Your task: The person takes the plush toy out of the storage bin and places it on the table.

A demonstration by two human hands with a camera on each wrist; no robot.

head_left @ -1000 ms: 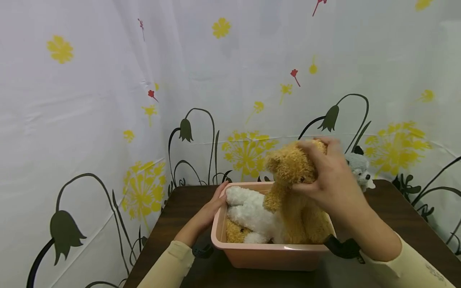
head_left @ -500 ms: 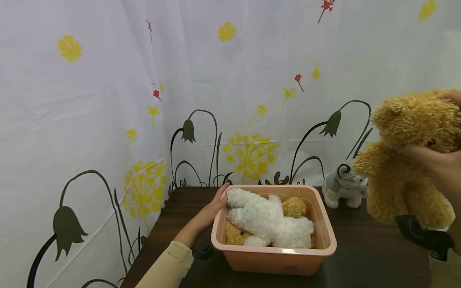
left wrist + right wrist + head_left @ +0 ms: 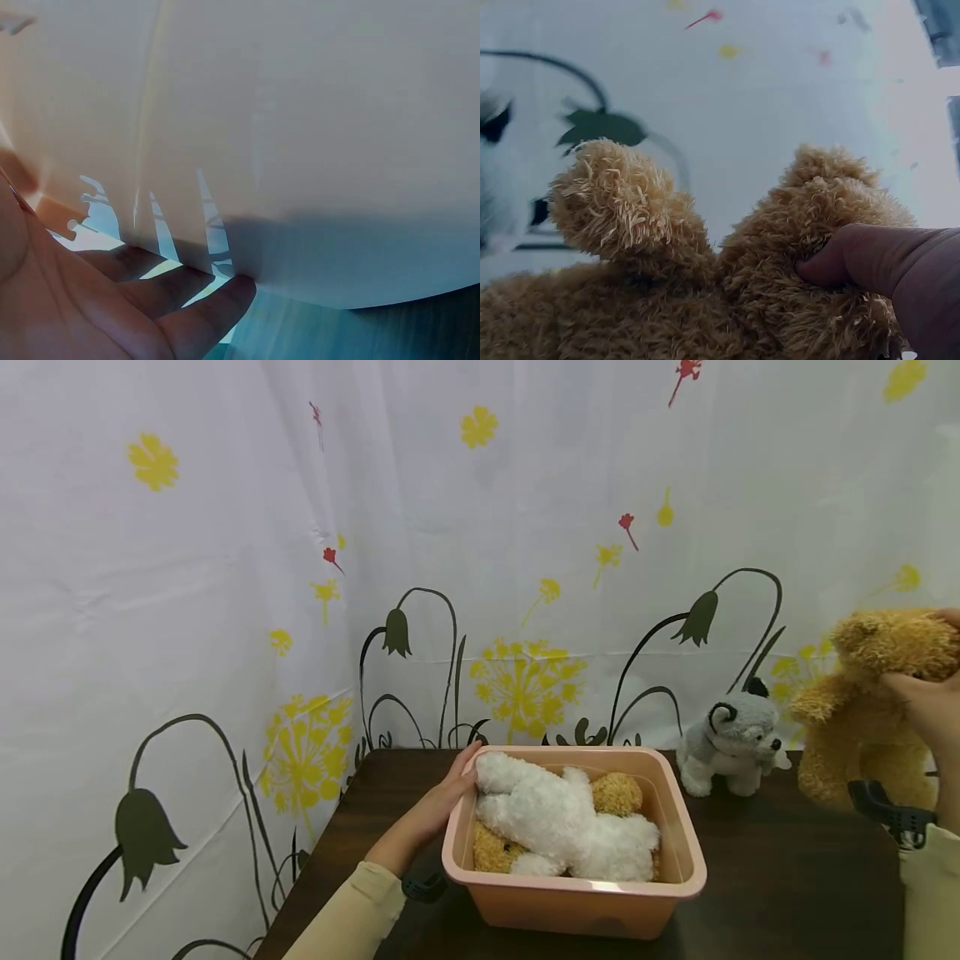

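At the right edge of the head view my right hand (image 3: 933,706) grips a golden-brown teddy bear (image 3: 862,735) by the head, above the table. In the right wrist view the thumb (image 3: 855,259) presses into the fur of the bear (image 3: 622,315). My left hand (image 3: 435,806) rests against the left side of a pink plastic bin (image 3: 570,906). Straight fingers (image 3: 202,319) touch the bin's outer wall (image 3: 315,135) in the left wrist view; the thumb is hidden there. Inside the bin lie a white plush toy (image 3: 540,814) and golden-brown plush (image 3: 617,793), partly covered by it.
A grey and white plush dog (image 3: 735,739) stands on the dark wooden table (image 3: 787,877), behind and right of the bin. A white curtain with printed flowers (image 3: 540,527) hangs behind the table.
My right hand has lifted the teddy bear out of the bin and carried it right, then lowered it slightly. The plush dog shows fully again. My left hand stays at the bin.
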